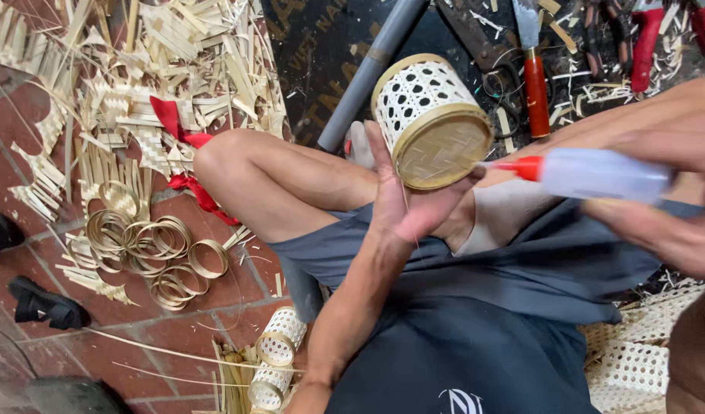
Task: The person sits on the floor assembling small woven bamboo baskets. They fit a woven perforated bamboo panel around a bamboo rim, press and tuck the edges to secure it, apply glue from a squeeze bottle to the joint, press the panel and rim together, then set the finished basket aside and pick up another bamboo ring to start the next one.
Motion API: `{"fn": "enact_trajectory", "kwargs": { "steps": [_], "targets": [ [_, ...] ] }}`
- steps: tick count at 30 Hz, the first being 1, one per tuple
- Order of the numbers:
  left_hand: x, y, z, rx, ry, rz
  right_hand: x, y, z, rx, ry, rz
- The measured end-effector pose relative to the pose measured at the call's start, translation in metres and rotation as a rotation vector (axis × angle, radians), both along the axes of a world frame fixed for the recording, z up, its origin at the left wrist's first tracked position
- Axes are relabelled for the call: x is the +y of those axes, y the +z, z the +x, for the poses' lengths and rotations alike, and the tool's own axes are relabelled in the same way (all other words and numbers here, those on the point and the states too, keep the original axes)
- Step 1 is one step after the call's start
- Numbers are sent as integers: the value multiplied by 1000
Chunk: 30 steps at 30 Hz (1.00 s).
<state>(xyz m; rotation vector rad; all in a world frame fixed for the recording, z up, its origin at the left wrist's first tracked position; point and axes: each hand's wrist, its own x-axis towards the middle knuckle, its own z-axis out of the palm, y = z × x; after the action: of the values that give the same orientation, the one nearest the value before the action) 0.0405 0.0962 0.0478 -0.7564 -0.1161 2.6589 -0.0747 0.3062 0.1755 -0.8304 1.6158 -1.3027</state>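
My left hand (402,195) grips a small round woven basket (427,115), white open-weave sides with a tan bamboo rim, its woven bottom turned toward me. My right hand (667,192) holds a clear squeeze bottle (598,174) with a red nozzle. The nozzle tip touches the basket's bottom rim on its right side. I sit with my knees bent, in dark shorts.
Bamboo strips and offcuts (138,69) are heaped at the left on the red tiled floor. Several bamboo rings (149,249) lie beside them. Two more woven baskets (274,356) lie below. A grey pipe (371,65), a red-handled knife (535,77) and pliers (647,38) rest on a dark mat.
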Motion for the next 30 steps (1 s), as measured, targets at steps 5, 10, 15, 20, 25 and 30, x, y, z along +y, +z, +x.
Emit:
{"fn": "enact_trajectory", "kwargs": {
  "steps": [5,10,15,20,25,30],
  "targets": [
    [20,11,9,-144,-15,75,43,-19,59,731,-333,182],
    [23,19,11,-116,-24,90,28,-11,57,700,-302,219],
    [22,21,14,-139,-24,123,11,-1,53,674,-301,160],
    [20,21,16,-192,-21,99,11,-4,53,679,-311,116],
    [22,19,19,-174,16,125,-1,20,39,791,-288,157],
    [27,16,27,-141,17,178,-14,22,35,861,-382,78]
  ]
}}
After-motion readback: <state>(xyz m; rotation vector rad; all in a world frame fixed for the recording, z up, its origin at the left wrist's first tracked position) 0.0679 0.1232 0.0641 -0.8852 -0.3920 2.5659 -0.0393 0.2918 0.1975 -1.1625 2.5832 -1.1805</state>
